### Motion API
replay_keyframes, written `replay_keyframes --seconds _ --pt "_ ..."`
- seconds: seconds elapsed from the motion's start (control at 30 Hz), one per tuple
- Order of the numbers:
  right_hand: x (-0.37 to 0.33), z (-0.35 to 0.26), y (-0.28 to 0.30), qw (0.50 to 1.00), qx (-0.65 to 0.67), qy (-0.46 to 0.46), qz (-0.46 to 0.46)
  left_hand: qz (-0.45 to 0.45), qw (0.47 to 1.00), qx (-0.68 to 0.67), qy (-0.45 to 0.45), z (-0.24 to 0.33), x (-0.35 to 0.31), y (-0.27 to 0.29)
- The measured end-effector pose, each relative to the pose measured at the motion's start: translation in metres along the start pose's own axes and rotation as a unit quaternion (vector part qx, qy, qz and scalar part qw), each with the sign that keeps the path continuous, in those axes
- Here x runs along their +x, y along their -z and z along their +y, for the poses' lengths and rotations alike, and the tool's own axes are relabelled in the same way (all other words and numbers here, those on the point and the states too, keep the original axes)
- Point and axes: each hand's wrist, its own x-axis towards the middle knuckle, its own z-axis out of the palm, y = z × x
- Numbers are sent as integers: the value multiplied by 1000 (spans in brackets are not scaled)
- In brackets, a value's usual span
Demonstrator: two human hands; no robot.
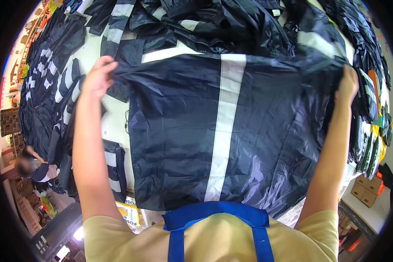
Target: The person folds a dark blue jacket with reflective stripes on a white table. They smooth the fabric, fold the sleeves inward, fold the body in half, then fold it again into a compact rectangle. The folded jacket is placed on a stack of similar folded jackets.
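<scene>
Blue apron (216, 212) over a yellow shirt (107, 238) comes nearest, below the left hand (99, 78) and right hand (347, 85). Stretched between both hands is a dark cloth (174, 126) with a pale stripe (226, 122) running down it. Slightly blurred, the left hand pinches its upper left corner with curled fingers; the right hand grips the upper right corner, fingertips partly hidden. Dark clothes (236, 30) lie heaped beyond the hands; cardboard boxes (365, 191) sit below and outside the right hand.

I see glossy, plasticky cloth in the garment (174, 122). Its stripe (225, 122) looks smooth. My apron (216, 207) is matt cloth.
</scene>
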Motion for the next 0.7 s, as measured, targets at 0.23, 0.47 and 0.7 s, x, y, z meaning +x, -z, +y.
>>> replay_keyframes --seconds 0.23,0.47,0.7 --pt "63 14 -16 966 -245 67 44 23 958 -248 -143 15 50 -1" --pt "-26 21 -30 910 -365 190 35 282 775 551 -128 2 67 -87" --pt "-208 34 23 728 -629 197 -191 -8 696 649 -307 -140 -82 -132"
